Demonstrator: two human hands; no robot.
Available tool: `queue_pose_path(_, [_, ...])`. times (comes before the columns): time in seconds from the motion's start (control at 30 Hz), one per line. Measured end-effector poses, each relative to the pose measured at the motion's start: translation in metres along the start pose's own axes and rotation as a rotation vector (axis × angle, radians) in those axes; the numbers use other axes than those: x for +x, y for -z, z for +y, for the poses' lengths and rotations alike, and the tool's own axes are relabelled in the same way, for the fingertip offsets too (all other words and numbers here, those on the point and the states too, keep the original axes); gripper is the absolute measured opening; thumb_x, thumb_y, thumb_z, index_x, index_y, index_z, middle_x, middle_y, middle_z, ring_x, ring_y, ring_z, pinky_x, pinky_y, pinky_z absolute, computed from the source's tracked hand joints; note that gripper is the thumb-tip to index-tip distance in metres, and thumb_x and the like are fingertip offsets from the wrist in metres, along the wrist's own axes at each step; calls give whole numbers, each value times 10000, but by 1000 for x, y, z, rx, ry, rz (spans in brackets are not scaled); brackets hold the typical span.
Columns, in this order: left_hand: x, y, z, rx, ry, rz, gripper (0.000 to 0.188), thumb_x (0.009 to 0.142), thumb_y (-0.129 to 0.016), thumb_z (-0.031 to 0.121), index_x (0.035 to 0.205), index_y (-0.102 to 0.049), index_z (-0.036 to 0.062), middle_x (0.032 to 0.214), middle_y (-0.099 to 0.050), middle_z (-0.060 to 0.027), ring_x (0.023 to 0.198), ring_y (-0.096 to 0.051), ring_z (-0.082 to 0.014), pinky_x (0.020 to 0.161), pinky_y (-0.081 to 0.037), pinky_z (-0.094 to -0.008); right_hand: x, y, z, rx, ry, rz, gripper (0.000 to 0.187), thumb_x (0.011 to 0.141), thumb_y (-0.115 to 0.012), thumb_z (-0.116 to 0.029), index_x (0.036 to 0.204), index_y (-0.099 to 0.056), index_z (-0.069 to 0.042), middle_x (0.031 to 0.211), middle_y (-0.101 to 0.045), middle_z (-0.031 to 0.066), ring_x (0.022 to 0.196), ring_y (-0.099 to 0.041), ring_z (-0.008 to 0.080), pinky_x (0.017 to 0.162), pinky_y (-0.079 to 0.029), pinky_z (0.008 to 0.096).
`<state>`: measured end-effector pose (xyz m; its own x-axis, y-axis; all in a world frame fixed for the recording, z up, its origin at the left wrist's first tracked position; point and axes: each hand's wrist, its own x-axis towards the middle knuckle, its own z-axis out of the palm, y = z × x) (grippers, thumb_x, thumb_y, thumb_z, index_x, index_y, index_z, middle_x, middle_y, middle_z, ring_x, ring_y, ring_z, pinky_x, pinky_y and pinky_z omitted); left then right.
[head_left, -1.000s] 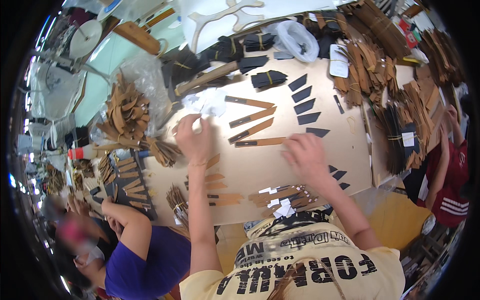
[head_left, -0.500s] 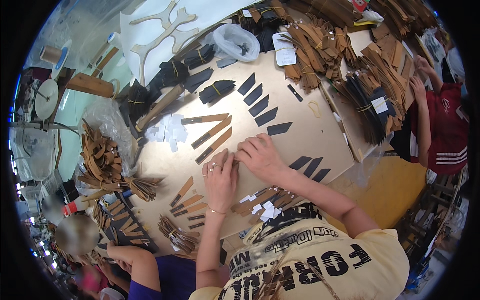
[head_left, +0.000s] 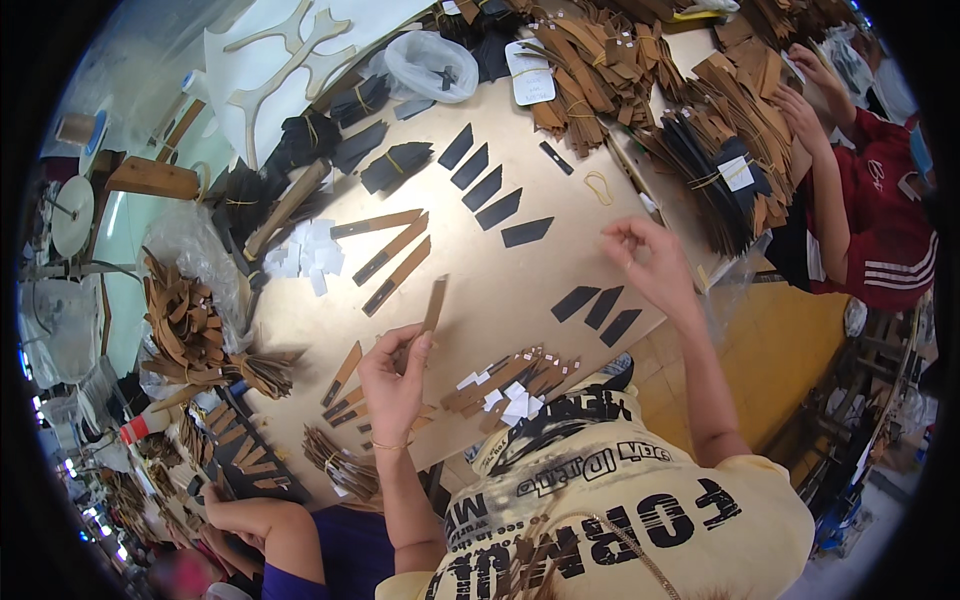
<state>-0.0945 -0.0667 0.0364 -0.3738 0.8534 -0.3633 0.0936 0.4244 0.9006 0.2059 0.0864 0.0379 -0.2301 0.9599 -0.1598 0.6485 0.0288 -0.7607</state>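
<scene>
**Left hand (head_left: 392,378) and right hand (head_left: 648,262) have parted; brown strip (head_left: 435,302) now shows**

Half a second ago both hands met over the table (head_left: 520,300). Now the left is nearer the wearer, left of and below the row of five black pieces (head_left: 484,188), its thumb and fingers pinching the brown strip, which stands tilted up from them. The right has swung out to the right of that row, fingers curled; whether they pinch anything small, I cannot tell.

Beyond the row, a rounded white card (head_left: 530,72) bears handwriting too small to read. Well to its right, a white label (head_left: 735,173) sits on a banded black bundle (head_left: 700,185). Big dark lettering covers the wearer's yellow shirt (head_left: 640,535), nearest the wearer.

Up and left of the row, an open clear bag (head_left: 415,62) holds something dark. Left of the row lie three flat, narrow brown strips with black ends (head_left: 402,270), and past them, thin white slips (head_left: 310,250).
</scene>
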Motion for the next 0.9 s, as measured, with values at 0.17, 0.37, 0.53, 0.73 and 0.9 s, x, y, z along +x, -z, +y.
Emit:
queue_pose_path(0.17, [-9,-16,-2,-12,-82,-12,166,930,-691,94,1046,-694,-25,871,-690,-21,781,-593,-59,699,-467,-214,-37,-22,12,-352,306,-23,232,798,-785,-242,907,-664,-77,889,-596,49,917,-576,240,837,-400,365])
queue_pose_path(0.37, [-13,-46,13,-56,-124,-154,162,928,-656,57,1069,-701,-9,864,-703,-53,789,-614,-81,754,-492,-244,-40,-38,0,-298,216,-76,234,776,-794,-245,880,-649,-94,869,-572,29,903,-560,215,828,-358,365])
queue_pose_path(0.53, [-8,-51,23,-234,-61,-333,208,970,-618,81,1144,-673,-18,938,-694,-38,874,-609,-83,815,-487,-241,-27,-45,1,-290,265,-10,182,789,-783,-213,870,-654,-114,866,-590,13,885,-569,208,859,-353,363])
queue_pose_path(0.73, [-5,-53,29,-384,-2,-475,240,979,-587,38,1190,-639,-66,993,-670,-71,875,-606,-110,835,-502,-256,-3,-71,5,-213,410,155,165,819,-758,-166,959,-688,-115,895,-627,28,844,-596,220,832,-394,365])
queue_pose_path(0.9, [-1,-63,20,-299,14,-537,294,948,-595,-1,1238,-622,-38,965,-654,-76,941,-627,-118,853,-507,-262,-9,-35,-1,682,-54,-353,259,896,-719,-149,1136,-675,-63,958,-657,17,808,-585,111,757,-440,283])
